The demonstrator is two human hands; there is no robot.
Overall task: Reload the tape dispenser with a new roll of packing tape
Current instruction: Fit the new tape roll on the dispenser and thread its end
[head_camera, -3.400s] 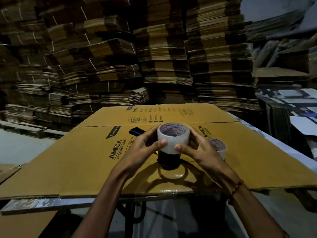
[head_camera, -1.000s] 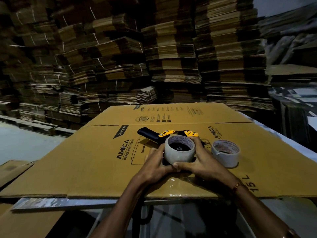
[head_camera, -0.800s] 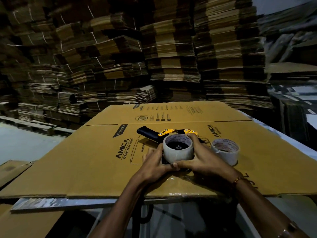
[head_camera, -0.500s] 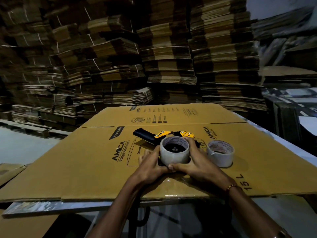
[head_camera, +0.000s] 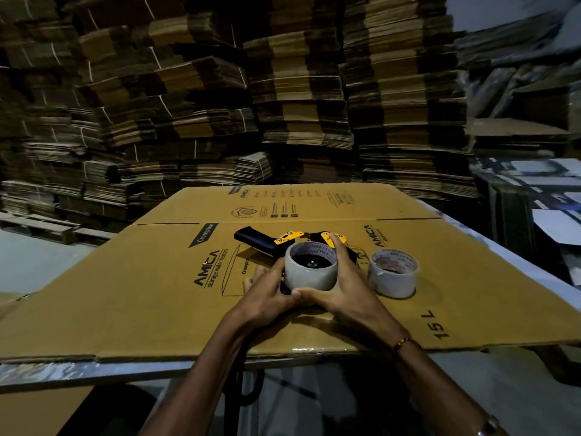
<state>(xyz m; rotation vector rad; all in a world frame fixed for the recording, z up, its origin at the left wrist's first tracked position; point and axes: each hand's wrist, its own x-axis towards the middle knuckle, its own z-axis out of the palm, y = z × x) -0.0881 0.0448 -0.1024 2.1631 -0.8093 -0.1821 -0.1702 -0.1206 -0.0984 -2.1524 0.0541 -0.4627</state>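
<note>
A pale roll of packing tape sits over the black hub of the tape dispenser, which lies flat on a flattened cardboard box. The dispenser's black handle points back left and its yellow parts show behind the roll. My left hand cups the roll's left and front side. My right hand wraps its right side, with the index finger reaching to the yellow part. A second tape roll stands on the cardboard just to the right.
The cardboard lies on a table whose near edge shows below it. Tall stacks of flattened cartons fill the background. More boxes and sheets are piled at the right. A wooden pallet lies at the left on the floor.
The roll was held above the dispenser 3.4 s ago; it now sits down over the hub. Over the last second both hands stay around it, barely moving.
</note>
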